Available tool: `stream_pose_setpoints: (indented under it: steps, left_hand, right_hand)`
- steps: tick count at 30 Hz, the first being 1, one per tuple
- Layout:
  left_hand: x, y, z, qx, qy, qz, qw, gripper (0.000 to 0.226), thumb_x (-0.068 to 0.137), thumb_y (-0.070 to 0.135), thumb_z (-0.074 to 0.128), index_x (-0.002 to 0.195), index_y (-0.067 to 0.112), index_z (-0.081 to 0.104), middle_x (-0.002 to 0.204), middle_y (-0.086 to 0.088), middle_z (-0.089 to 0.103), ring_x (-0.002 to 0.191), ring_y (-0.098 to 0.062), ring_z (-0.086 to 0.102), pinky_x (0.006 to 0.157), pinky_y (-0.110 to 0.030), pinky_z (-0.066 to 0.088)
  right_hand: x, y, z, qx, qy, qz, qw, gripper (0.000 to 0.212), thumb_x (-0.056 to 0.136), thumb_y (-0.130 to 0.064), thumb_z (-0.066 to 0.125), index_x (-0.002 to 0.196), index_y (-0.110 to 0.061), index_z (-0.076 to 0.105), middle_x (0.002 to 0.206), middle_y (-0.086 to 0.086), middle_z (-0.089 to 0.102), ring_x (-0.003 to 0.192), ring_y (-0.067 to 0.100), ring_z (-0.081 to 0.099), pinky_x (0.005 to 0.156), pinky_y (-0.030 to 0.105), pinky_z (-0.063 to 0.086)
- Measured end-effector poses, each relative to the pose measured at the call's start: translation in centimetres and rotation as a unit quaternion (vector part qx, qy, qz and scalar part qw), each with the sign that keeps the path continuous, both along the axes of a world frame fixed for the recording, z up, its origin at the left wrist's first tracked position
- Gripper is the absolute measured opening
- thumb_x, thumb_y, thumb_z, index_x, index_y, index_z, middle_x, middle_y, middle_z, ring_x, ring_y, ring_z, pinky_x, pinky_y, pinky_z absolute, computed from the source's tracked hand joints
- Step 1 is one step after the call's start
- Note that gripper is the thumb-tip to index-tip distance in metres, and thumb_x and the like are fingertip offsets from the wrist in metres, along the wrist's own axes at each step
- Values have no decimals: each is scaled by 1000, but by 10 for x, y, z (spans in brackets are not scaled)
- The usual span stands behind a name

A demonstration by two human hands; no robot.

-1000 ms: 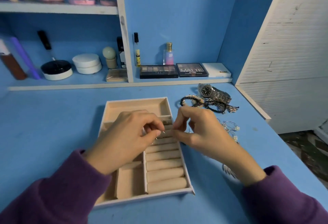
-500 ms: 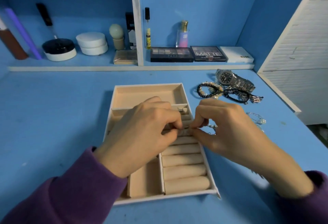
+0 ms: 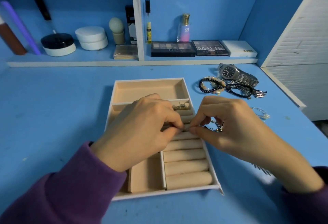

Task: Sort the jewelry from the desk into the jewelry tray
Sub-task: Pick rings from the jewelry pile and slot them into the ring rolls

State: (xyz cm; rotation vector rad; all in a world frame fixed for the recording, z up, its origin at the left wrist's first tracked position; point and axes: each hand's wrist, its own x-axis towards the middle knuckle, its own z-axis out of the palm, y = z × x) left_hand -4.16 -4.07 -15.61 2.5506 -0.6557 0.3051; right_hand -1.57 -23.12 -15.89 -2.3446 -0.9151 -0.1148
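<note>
**Seating a small piece in the ring rolls**

The left hand [image 3: 142, 129] lies over the middle of the jewelry tray [image 3: 215, 182], its thumb and forefinger pinched narrow at the ring rolls [image 3: 186, 167]. Whatever sits between the fingertips is too small and too hidden to name; a thin glint shows there, perhaps a ring or an earring. Just behind that hand, in a small compartment at the top of the rolls, a silver ring [image 3: 181, 107] already rests. The wide back compartment [image 3: 149, 89] and the long pocket at the tray's front left look bare.

The right hand [image 3: 229, 126] meets the left, fingertip to fingertip, over the same groove, also pinched narrow. Under its palm, on the tabletop [image 3: 53, 110] just beside the tray's right wall, a small beaded piece [image 3: 217, 126] peeks out.

Further right and back, well apart from the tray, lie the beaded bracelets [image 3: 212, 86], a dark bracelet [image 3: 239, 89] tangled with them, and a steel watch [image 3: 236, 74]. Nearer the right hand, a fine chain with pearls [image 3: 260, 112] lies alone.

The step in hand looks like pressing a small piece into a slot between two rolls. The sort is at an early stage, since most pieces are outside the tray. The next move likely calls for a gentle downward push, then release of both pinches, and a reach right.
</note>
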Motion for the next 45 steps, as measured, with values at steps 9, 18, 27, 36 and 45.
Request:
stream_pose_setpoints:
  steps: [9,18,27,36,45]
  left_hand:
    - [-1,1,1,-1,6,7,1000,8,78,29,66,82,33,71,74,19,65,76,-2,50,67,-30,49]
    - [-1,1,-2,19,-10,0,1000,8,78,26,68,82,32,73,74,15,66,75,-4,47,61,-32,50]
    - [0,4,3,-3,23,9,1000,21,76,39,53,88,36,70,71,27,58,81,2,48,66,-14,42]
    - [16,-11,20,-12,45,7,999,14,82,32,59,93,38,66,79,25,59,83,8,44,68,-7,32]
    - [72,-72,23,152,84,-65,983,15,86,21,59,98,25,67,96,6,67,96,-13,55,84,-31,45]
  right_hand:
    - [0,-3,2,-13,25,11,1000,9,73,-20,63,76,-21,71,69,-7,57,65,0,52,59,5,34]
    - [0,-2,0,-14,25,9,1000,8,73,-20,62,73,-19,70,67,-9,56,64,-3,50,59,4,34]
    - [7,-11,6,73,47,-40,995,9,82,-19,65,78,-24,72,69,0,65,65,13,55,57,19,40]
    - [27,-42,7,164,15,-200,966,10,85,-12,64,80,-17,71,67,4,66,53,2,48,50,9,34]
    - [36,-51,-3,137,-3,-243,960,11,84,-15,62,80,-18,71,65,3,65,58,14,50,52,18,36]
